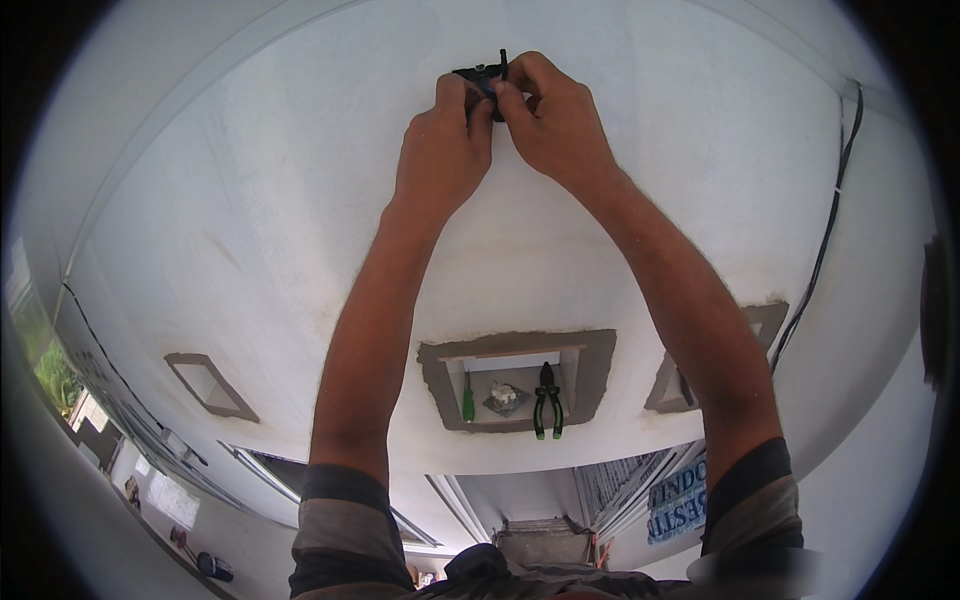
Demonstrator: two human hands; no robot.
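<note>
Fitting [482, 72], small and black, sits between the fingertips of both hands, high on the white wall [530, 250], near its upper edge in view and midway between its sides; whether it touches the wall, I cannot tell. The left hand [443, 155] grasps its left side, thumb and fingers curled in close; the right hand [560, 130] pinches at its right side, near a thin black prong that stands up; a bluish strand [488, 89], perhaps a wire, shows between the thumbs.

The fitting looks light and stiff, likely hard plastic; its size probably asks for fingertips rather than palm; the side edges seem the safest hold, since the prong could snap or bend if levered; the strand is likely soft and springy, best pinched close to the body without a sharp tug; dry fingers should grip well enough, though hands and shadow hide much of the surface.

Below, a niche [600, 370] carries a green screwdriver [468, 403] by its left edge, a pale lump [505, 397] at the middle, and pliers [547, 398] toward its right edge, handles over the front edge.
</note>
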